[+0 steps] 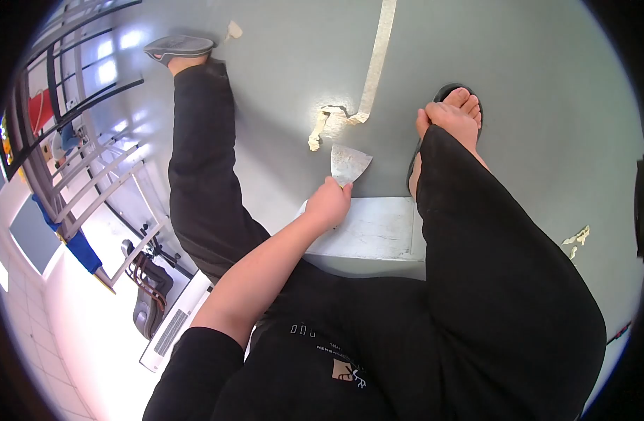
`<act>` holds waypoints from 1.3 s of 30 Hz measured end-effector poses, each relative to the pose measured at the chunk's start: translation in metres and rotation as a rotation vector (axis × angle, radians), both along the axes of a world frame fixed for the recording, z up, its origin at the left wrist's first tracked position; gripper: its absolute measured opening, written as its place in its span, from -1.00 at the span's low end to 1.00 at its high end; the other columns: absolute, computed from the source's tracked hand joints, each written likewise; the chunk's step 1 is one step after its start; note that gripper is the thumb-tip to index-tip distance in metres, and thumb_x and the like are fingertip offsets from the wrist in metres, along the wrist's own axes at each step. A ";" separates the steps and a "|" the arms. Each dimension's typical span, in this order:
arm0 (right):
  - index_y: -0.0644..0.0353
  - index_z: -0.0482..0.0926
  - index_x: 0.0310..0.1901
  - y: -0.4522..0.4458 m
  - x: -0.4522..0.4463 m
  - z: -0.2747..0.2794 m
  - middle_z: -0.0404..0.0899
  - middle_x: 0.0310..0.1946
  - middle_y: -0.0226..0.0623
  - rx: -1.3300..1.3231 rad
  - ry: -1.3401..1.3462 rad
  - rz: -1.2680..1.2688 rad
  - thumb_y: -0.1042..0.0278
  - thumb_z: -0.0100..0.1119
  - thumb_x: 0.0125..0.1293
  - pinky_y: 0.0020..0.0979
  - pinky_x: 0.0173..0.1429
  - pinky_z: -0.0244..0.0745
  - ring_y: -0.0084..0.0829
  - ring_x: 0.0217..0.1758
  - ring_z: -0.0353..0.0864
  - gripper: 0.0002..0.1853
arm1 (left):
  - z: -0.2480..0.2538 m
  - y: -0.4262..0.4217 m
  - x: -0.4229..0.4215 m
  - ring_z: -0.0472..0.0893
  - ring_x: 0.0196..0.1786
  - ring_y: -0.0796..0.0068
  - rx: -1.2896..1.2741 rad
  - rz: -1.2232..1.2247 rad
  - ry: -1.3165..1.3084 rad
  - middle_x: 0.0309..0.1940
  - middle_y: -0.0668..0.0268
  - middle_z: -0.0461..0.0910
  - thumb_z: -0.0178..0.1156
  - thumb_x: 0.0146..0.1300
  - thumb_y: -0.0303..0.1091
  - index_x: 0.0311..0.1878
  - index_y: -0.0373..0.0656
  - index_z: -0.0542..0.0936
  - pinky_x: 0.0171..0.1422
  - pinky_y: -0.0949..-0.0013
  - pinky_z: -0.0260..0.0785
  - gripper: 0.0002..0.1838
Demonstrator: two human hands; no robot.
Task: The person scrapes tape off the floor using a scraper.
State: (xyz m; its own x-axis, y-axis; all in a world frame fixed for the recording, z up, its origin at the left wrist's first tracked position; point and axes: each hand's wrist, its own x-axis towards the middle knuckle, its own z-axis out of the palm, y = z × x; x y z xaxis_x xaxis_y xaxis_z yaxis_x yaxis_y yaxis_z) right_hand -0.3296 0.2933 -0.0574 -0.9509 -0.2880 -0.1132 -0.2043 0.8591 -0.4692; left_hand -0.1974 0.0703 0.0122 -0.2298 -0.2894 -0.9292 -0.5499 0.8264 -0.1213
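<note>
Left hand (327, 205) closed round the mostly hidden handle of a putty knife (350, 165), blade pointing to the far side, above the grey floor (287, 63). Right hand (449, 126) at my right foot (469, 102), fingers curled; how far it is open I cannot tell. Just beyond the blade: crumpled tape end (329, 121), joined to a cream tape strip (378, 63) running far. White slab (367, 228) between my legs, near the knife hand. Loose scraps: one (578, 240) right, another (234, 30) far left, by my left sandal (181, 48).
</note>
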 end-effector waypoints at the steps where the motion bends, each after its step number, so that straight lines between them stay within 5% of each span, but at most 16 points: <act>1: 0.13 0.44 -0.61 0.001 0.000 0.000 0.54 -0.61 -0.31 -0.058 -0.010 -0.002 0.24 0.20 0.16 -0.19 -0.33 0.44 -0.21 -0.45 0.59 -0.73 | -0.004 0.001 -0.002 0.63 -0.07 -0.13 0.002 0.003 0.000 -0.16 -0.17 0.61 -0.09 0.45 -0.01 -0.02 -0.41 0.41 0.03 -0.01 0.46 -0.49; 4: 0.14 0.47 -0.60 -0.001 -0.001 0.005 0.57 -0.59 -0.28 -0.090 -0.005 0.013 0.24 0.16 0.18 -0.17 -0.31 0.45 -0.18 -0.44 0.60 -0.73 | -0.010 0.008 -0.044 0.63 -0.11 -0.12 0.012 0.009 0.139 -0.21 -0.17 0.61 -0.07 0.45 0.00 -0.05 -0.42 0.40 -0.03 0.00 0.47 -0.48; 7: 0.14 0.44 -0.61 -0.001 0.000 0.005 0.54 -0.61 -0.31 -0.065 0.020 0.002 0.26 0.21 0.15 -0.20 -0.32 0.44 -0.22 -0.45 0.59 -0.73 | -0.006 0.012 -0.072 0.62 -0.08 -0.14 0.096 0.265 -0.099 -0.22 -0.20 0.60 -0.06 0.45 0.01 -0.06 -0.43 0.39 0.00 -0.03 0.45 -0.47; 9: 0.13 0.41 -0.62 -0.002 0.000 0.002 0.51 -0.62 -0.34 -0.071 0.038 -0.030 0.26 0.25 0.12 -0.22 -0.34 0.43 -0.24 -0.47 0.57 -0.72 | -0.013 0.006 -0.036 0.66 -0.25 -0.09 0.033 0.047 0.159 -0.24 -0.21 0.60 -0.08 0.46 -0.01 -0.12 -0.47 0.39 -0.12 0.02 0.50 -0.47; 12: 0.14 0.41 -0.62 0.000 0.001 -0.001 0.51 -0.62 -0.34 -0.065 0.057 -0.007 0.26 0.26 0.12 -0.23 -0.33 0.43 -0.26 -0.46 0.57 -0.72 | -0.012 0.000 0.012 0.67 -0.34 -0.08 0.013 -0.076 0.141 -0.24 -0.21 0.60 -0.08 0.46 -0.02 -0.13 -0.47 0.40 -0.21 0.05 0.51 -0.47; 16: 0.13 0.45 -0.60 0.001 0.000 0.002 0.54 -0.59 -0.31 -0.141 0.000 -0.001 0.24 0.21 0.16 -0.20 -0.31 0.44 -0.22 -0.43 0.59 -0.73 | -0.025 0.001 -0.010 0.66 -0.30 -0.10 0.055 -0.019 0.200 -0.25 -0.23 0.61 -0.08 0.45 -0.02 -0.10 -0.46 0.41 -0.17 0.05 0.51 -0.48; 18: 0.13 0.48 -0.59 0.000 0.000 0.002 0.57 -0.57 -0.29 -0.141 -0.032 -0.004 0.21 0.16 0.20 -0.17 -0.29 0.44 -0.17 -0.41 0.60 -0.73 | -0.013 0.011 -0.067 0.63 -0.12 -0.15 0.055 0.110 0.115 -0.26 -0.25 0.60 -0.07 0.44 -0.02 -0.08 -0.45 0.42 -0.02 0.00 0.45 -0.49; 23: 0.13 0.41 -0.62 -0.002 -0.004 0.011 0.51 -0.62 -0.34 0.067 -0.073 0.023 0.27 0.23 0.14 -0.23 -0.33 0.45 -0.26 -0.46 0.58 -0.73 | -0.015 0.000 -0.026 0.63 -0.13 -0.13 0.062 -0.025 0.199 -0.27 -0.23 0.61 -0.07 0.45 -0.03 -0.08 -0.46 0.42 -0.03 0.01 0.46 -0.49; 28: 0.12 0.46 -0.60 0.003 0.002 -0.002 0.54 -0.60 -0.30 -0.085 0.027 0.003 0.23 0.20 0.16 -0.19 -0.33 0.46 -0.21 -0.45 0.59 -0.74 | -0.019 0.003 0.006 0.64 -0.10 -0.13 0.052 0.018 0.079 -0.20 -0.17 0.62 -0.09 0.46 0.00 -0.05 -0.42 0.40 0.00 0.01 0.47 -0.48; 31: 0.12 0.49 -0.59 0.001 0.001 0.001 0.57 -0.58 -0.29 -0.089 0.008 0.007 0.21 0.18 0.18 -0.16 -0.32 0.47 -0.18 -0.43 0.60 -0.74 | 0.009 0.024 -0.072 0.63 -0.10 -0.16 0.088 0.167 0.101 -0.18 -0.23 0.60 -0.10 0.46 0.00 -0.04 -0.50 0.40 -0.02 0.00 0.46 -0.44; 35: 0.11 0.48 -0.59 -0.003 -0.001 0.008 0.56 -0.58 -0.32 0.072 -0.041 -0.008 0.22 0.19 0.18 -0.17 -0.33 0.47 -0.21 -0.42 0.61 -0.75 | -0.011 0.013 -0.058 0.62 -0.09 -0.16 0.049 0.032 0.134 -0.19 -0.23 0.60 -0.11 0.46 0.01 -0.03 -0.50 0.38 -0.02 0.00 0.46 -0.43; 39: 0.12 0.42 -0.61 0.002 0.001 0.000 0.52 -0.63 -0.33 -0.096 0.026 -0.009 0.25 0.23 0.15 -0.23 -0.33 0.45 -0.25 -0.47 0.59 -0.73 | 0.001 0.010 -0.011 0.62 -0.11 -0.17 0.031 0.004 0.090 -0.20 -0.22 0.60 -0.11 0.46 0.02 -0.04 -0.49 0.39 -0.03 0.00 0.46 -0.43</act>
State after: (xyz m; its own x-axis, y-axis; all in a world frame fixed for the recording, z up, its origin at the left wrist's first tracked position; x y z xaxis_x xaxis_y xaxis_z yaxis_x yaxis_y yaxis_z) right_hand -0.3284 0.2951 -0.0575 -0.9557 -0.2881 -0.0603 -0.2106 0.8122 -0.5441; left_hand -0.2081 0.0799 0.0129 -0.3113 -0.2620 -0.9135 -0.5610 0.8265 -0.0459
